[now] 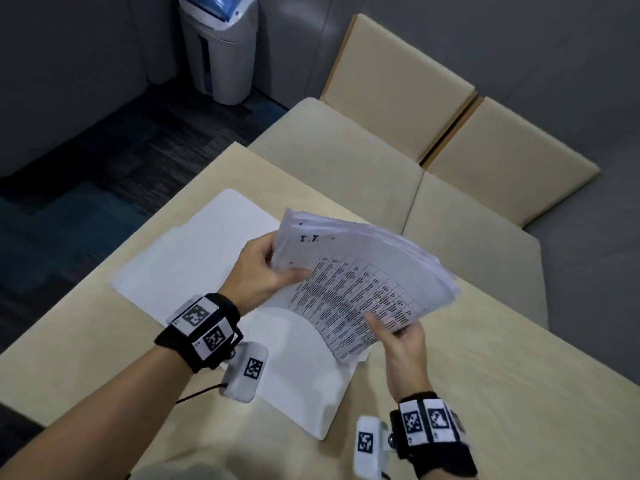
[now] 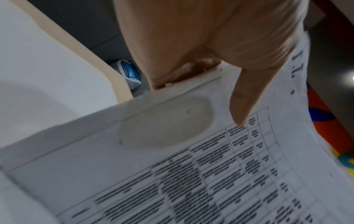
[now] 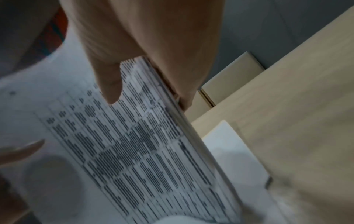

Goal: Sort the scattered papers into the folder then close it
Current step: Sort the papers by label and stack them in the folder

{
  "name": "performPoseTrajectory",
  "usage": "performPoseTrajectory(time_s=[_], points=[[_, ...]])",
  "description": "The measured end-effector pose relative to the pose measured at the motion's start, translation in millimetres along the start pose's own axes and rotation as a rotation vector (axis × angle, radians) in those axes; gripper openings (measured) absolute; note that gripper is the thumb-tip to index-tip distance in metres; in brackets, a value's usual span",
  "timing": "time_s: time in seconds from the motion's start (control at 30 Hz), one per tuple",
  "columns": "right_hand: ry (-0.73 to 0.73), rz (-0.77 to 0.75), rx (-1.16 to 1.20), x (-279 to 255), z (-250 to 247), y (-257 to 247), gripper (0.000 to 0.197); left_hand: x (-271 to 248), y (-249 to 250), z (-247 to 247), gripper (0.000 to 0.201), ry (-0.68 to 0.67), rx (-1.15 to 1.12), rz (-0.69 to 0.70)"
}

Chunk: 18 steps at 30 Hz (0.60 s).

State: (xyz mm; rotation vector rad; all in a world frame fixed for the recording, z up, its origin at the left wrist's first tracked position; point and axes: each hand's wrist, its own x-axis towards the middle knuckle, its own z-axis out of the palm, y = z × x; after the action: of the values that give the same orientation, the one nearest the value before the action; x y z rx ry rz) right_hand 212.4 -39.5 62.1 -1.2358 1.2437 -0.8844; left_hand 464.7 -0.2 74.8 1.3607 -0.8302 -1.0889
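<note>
A white folder (image 1: 194, 251) lies open on the beige table (image 1: 502, 368), its pocket half (image 1: 298, 375) nearest me. Above it both hands hold a thick stack of printed papers (image 1: 367, 278), top sheet a table of text, tilted with its lower corner down at the pocket. My left hand (image 1: 270, 271) pinches the stack's left edge, thumb on top. My right hand (image 1: 398, 332) grips the near right edge, thumb on top and fingers beneath. In the left wrist view the thumb of the left hand (image 2: 243, 97) presses the papers (image 2: 210, 174). The right hand (image 3: 134, 60) clamps the stack (image 3: 145, 151).
Beige cushioned bench seats (image 1: 346, 154) run along the table's far side against a grey wall. A grey and blue bin (image 1: 221, 46) stands on dark carpet at the back left. Wrist bands with markers sit on both forearms.
</note>
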Motion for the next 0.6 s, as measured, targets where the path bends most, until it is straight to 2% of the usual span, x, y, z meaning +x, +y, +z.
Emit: performPoseTrajectory(time_s=[0.07, 0.2, 0.33, 0.43, 0.5, 0.6], points=[[-0.015, 0.048, -0.059, 0, 4, 11, 0.030, -1, -11, 7, 0.036, 0.017, 0.011, -0.029], [0.010, 0.067, -0.178, 7, 14, 17, 0.017, 3, -25, 17, 0.034, 0.008, 0.138, -0.013], [0.109, 0.071, -0.132, 10, 14, 18, 0.029, 16, -26, 6, 0.030, 0.020, 0.235, -0.014], [0.130, 0.219, -0.092, 4, 12, 35, 0.038, 27, -39, -23, 0.033, 0.088, 0.428, -0.020], [0.129, 0.366, -0.085, -4, 13, 48, 0.038, 32, -55, -55, 0.041, 0.191, 0.652, -0.096], [0.088, 0.559, -0.075, -13, 12, 69, 0.033, 28, -72, -108, 0.063, 0.339, 1.088, -0.390]])
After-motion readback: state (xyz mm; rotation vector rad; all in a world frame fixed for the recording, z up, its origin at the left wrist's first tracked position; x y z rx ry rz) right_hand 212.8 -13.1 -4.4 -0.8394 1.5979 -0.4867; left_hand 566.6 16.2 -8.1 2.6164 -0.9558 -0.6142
